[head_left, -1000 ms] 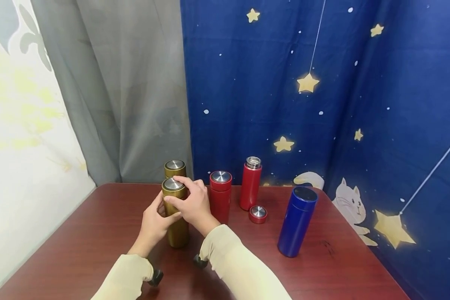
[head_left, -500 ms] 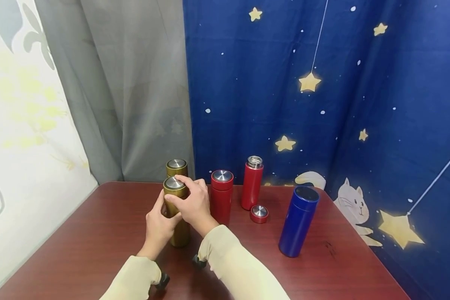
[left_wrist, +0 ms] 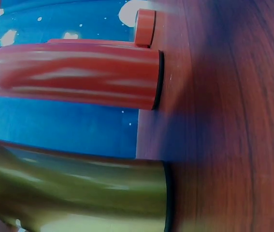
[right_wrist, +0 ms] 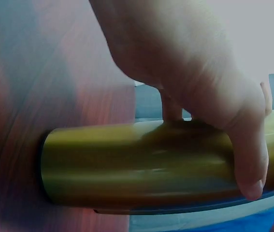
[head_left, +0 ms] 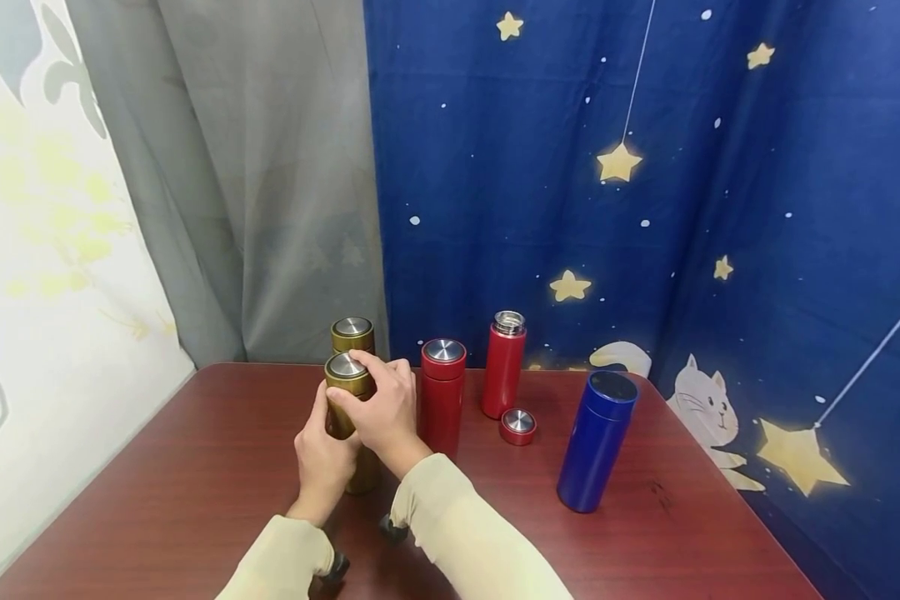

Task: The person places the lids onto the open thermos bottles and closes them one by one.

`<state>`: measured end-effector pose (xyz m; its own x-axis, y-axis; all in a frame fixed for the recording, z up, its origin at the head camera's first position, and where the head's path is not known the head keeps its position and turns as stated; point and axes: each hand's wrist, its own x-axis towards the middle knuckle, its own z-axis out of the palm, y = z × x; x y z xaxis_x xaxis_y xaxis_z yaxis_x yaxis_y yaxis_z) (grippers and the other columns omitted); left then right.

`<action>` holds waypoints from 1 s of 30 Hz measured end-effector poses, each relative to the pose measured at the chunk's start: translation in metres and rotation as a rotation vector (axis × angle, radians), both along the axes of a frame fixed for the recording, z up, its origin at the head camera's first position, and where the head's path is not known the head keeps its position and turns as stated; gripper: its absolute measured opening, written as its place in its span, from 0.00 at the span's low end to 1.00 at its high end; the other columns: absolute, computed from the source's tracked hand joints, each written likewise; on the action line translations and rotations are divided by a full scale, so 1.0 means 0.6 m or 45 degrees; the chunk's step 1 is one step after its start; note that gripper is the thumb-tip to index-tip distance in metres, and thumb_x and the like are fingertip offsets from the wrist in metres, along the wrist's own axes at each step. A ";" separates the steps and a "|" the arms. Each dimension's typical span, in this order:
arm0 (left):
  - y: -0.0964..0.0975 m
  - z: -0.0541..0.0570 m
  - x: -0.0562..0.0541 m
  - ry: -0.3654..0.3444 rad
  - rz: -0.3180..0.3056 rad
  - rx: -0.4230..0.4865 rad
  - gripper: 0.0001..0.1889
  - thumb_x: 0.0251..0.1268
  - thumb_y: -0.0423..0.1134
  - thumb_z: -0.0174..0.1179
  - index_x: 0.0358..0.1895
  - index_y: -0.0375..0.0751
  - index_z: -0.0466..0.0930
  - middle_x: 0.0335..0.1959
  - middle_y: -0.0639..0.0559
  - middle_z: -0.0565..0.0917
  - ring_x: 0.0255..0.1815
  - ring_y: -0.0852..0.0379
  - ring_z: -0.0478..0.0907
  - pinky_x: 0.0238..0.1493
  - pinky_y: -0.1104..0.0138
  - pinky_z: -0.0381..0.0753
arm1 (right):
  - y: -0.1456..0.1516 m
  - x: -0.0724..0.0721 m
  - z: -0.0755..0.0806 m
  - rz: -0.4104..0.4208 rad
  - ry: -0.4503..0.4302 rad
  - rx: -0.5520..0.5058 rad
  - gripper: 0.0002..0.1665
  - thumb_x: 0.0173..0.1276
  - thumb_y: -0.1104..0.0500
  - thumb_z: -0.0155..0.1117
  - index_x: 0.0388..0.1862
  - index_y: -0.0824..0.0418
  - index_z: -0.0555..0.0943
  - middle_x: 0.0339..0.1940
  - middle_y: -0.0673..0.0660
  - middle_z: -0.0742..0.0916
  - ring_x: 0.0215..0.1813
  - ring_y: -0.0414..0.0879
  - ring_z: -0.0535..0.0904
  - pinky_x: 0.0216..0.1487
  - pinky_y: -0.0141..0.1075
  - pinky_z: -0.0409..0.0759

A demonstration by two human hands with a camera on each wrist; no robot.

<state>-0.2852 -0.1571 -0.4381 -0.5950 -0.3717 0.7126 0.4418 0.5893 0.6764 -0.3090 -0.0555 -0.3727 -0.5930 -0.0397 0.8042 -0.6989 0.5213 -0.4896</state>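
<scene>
A gold thermos flask stands upright on the table, held by both hands. My left hand grips its body; in the right wrist view the left thumb lies across the gold wall, with other fingers behind. My right hand grips the top, its thumb and forefinger at the rim of the gold lid with a silver disc. The lid sits on the flask. Low in the left wrist view, the flask's dark base ring meets the table.
Behind stands another gold flask. To the right are a lidded red flask, a lidless red flask with its red lid in front, and a blue flask. Curtains hang behind the wooden table.
My left hand has shifted slightly right and turned more upright around the gold flask. The right hand keeps its hold at the lid. The other flasks stay where they were.
</scene>
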 end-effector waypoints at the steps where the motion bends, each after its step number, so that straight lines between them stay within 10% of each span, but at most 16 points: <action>1: 0.000 0.000 0.000 0.002 -0.007 0.003 0.47 0.39 0.32 0.76 0.71 0.42 0.66 0.52 0.34 0.82 0.45 0.38 0.82 0.46 0.47 0.80 | 0.001 0.000 0.000 -0.003 -0.004 0.013 0.32 0.51 0.41 0.76 0.56 0.46 0.83 0.38 0.49 0.86 0.42 0.42 0.70 0.41 0.34 0.69; 21: -0.012 0.012 0.005 -0.244 -0.324 0.145 0.51 0.51 0.41 0.76 0.77 0.50 0.53 0.70 0.46 0.67 0.67 0.48 0.68 0.64 0.51 0.68 | 0.041 0.012 0.000 0.344 -0.350 0.011 0.41 0.66 0.48 0.63 0.76 0.51 0.62 0.65 0.51 0.78 0.58 0.48 0.75 0.57 0.43 0.76; 30: -0.007 0.004 0.024 -0.315 -0.279 0.129 0.50 0.55 0.48 0.73 0.78 0.51 0.50 0.72 0.44 0.64 0.68 0.43 0.66 0.64 0.45 0.66 | 0.070 0.025 -0.025 0.504 -0.410 -0.098 0.39 0.67 0.54 0.64 0.75 0.56 0.62 0.63 0.58 0.79 0.57 0.49 0.80 0.55 0.34 0.78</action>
